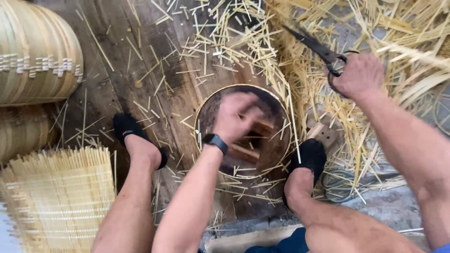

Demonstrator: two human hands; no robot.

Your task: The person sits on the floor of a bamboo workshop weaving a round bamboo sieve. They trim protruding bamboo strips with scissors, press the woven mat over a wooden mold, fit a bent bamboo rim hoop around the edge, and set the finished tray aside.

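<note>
The round bamboo hoop (pixel 281 107) lies flat on the plank floor (pixel 117 84) between the two black-socked feet, its ring rimming a dark round block with wooden crosspieces; the left hand (pixel 236 117) rests right over it, palm down, fingers half curled and blurred, so whether it grips the rim I cannot tell; a black watch (pixel 216 142) sits on that wrist; farther out and to the right, well apart from the hoop, the right hand (pixel 358 75) is closed through the loop handles of dark shears (pixel 314 46), blades pointing away up-left over the cut bamboo strips (pixel 300 70); the left hand is clearly nearer the hoop.
</note>
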